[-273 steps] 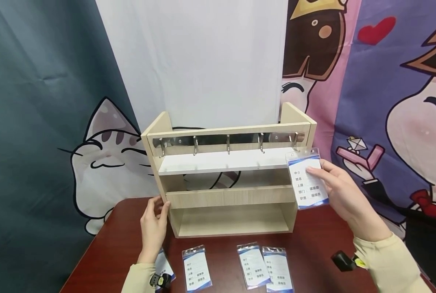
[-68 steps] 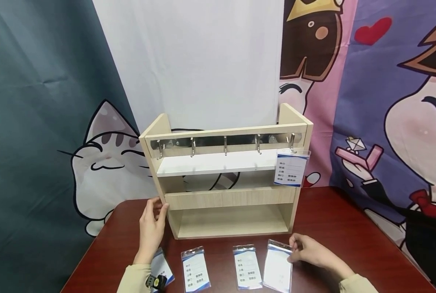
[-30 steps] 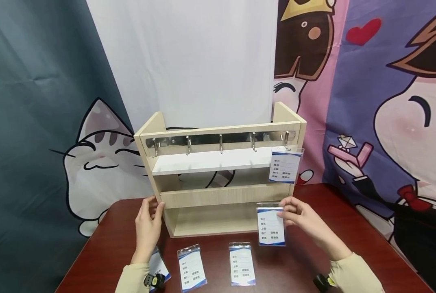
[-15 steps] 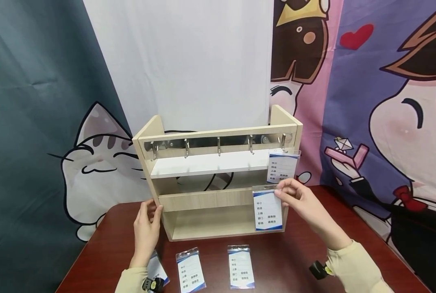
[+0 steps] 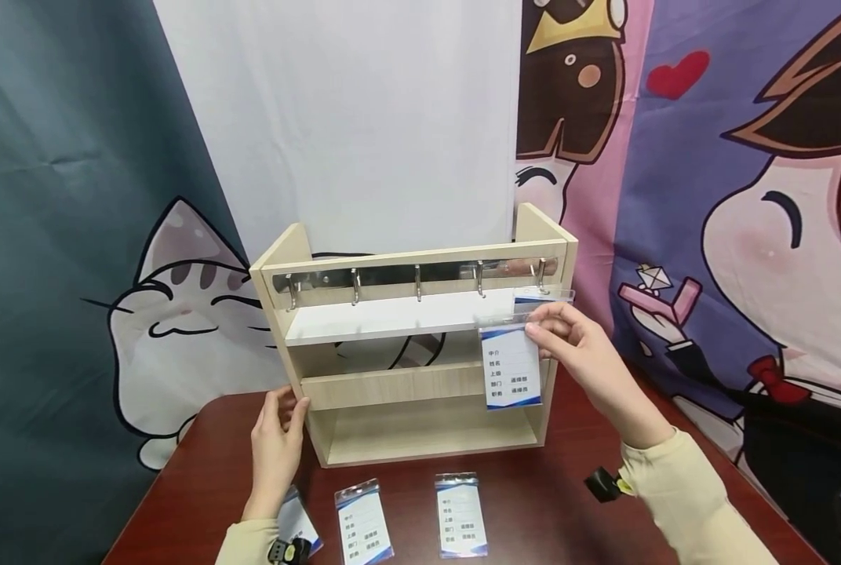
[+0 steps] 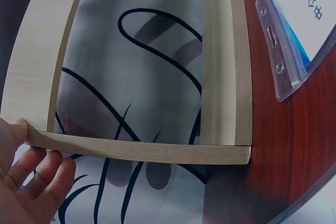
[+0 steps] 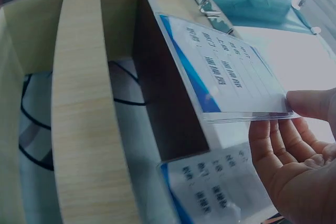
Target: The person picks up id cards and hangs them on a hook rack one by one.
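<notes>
My right hand (image 5: 590, 365) pinches a clear-sleeved ID badge (image 5: 510, 367) by its upper right edge, thumb in front. The badge is upright before the right part of a pale wooden shelf unit (image 5: 392, 388), below the metal hook rail (image 5: 449, 271). Another badge (image 7: 210, 184) hangs from the rightmost hook, mostly covered by the right hand in the head view. My left hand (image 5: 275, 451) grips the unit's left side panel (image 6: 142, 149), the thumb on its front and the fingers beyond it. The other hooks carry nothing.
On the red-brown table (image 5: 533, 510) in front of the unit lie a badge (image 5: 460, 518) at the middle, one (image 5: 364, 524) to its left, and one (image 5: 297, 522) partly hidden by the left wrist. Printed curtains (image 5: 406, 118) stand behind.
Earlier the right hand hung one badge on the rightmost hook, then picked another from the table. Over the last second it raised this badge toward the hooks. The left hand kept its grip.
</notes>
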Available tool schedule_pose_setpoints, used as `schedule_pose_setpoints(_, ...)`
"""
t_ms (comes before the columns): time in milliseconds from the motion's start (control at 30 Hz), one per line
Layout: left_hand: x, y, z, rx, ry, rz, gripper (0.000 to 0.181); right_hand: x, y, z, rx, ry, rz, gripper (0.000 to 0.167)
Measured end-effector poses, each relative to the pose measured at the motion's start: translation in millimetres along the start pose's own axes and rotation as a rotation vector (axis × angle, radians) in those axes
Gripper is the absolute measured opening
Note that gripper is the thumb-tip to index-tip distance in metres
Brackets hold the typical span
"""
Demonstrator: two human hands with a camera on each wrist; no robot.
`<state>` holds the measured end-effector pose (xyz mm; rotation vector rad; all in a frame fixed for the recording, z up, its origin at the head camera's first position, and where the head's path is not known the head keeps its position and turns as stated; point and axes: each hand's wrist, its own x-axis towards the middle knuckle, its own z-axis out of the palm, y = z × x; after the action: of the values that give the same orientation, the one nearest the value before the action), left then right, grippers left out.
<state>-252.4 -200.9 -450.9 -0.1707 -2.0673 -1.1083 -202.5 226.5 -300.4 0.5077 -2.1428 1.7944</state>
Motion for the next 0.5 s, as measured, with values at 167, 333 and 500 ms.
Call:
schedule_pose_setpoints(167, 0.7, 0.8, -3.8, 0.008, -0.015, -0.002, 0.028, 7.2, -9.7, 7.8, 0.048, 0.022, -0.013, 0.018)
schedule_pose_setpoints(333, 1.5, 0.8, -2.9, 0.017, -0.010, 0.003, 0.028, 14.3, -14.0, 13.8, 0.087, 0.053, -0.026, 0.016)
schedule_pose_setpoints(500, 1.2, 1.4, -1.0, 0.023, -0.006, -0.003, 0.027, 21.5, -15.2, 19.6, 0.090, 0.075, -0.018, 0.016)
